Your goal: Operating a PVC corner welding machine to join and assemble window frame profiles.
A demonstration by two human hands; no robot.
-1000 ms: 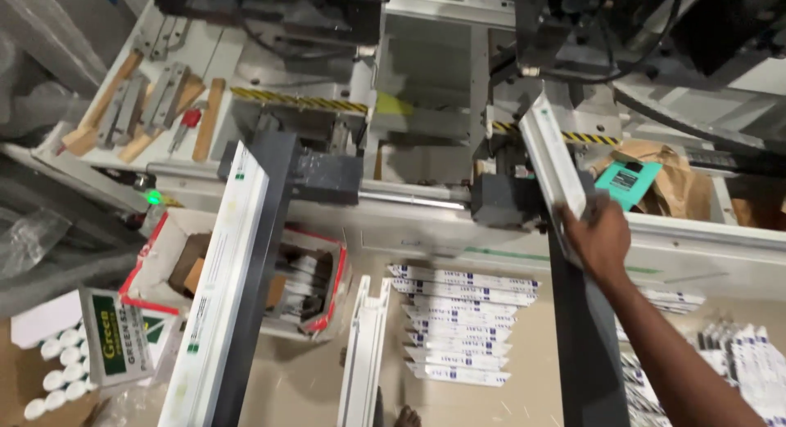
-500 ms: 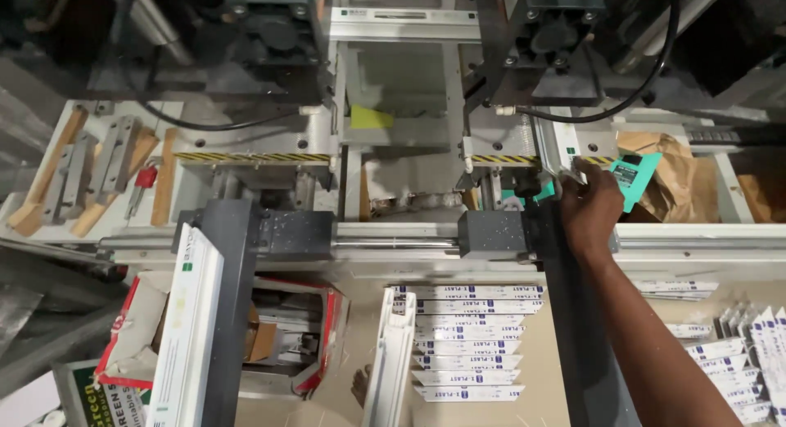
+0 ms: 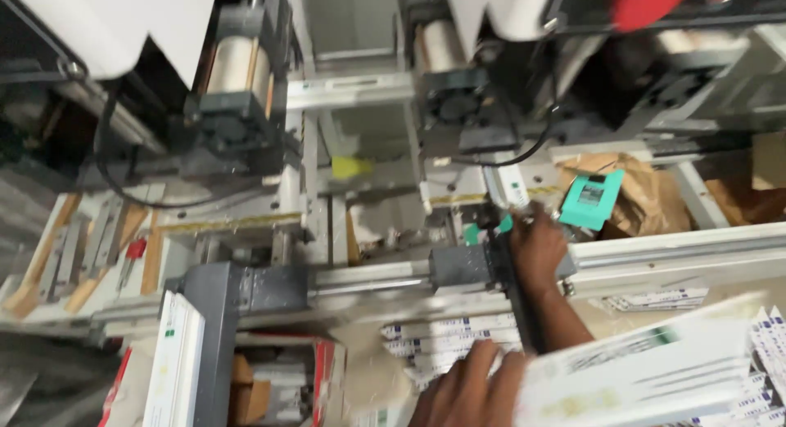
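right hand (image 3: 536, 247) is being pressed on the dark upright guide bar (image 3: 516, 300), fingers curled against it, seemingly to steady it | left hand (image 3: 471, 390) is being closed on the flat white carton blank (image 3: 647, 374), held low over the stacked blanks (image 3: 446, 337) on the tabletop (image 3: 368, 370)

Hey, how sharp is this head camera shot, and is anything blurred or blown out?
Head view: soft overall, with motion blur. The left hand and the white carton it holds at the lower right are smeared most. The right hand on the dark grey guide rail is somewhat clearer. White machine covers at the top are washed out; the recesses beneath them are dark.
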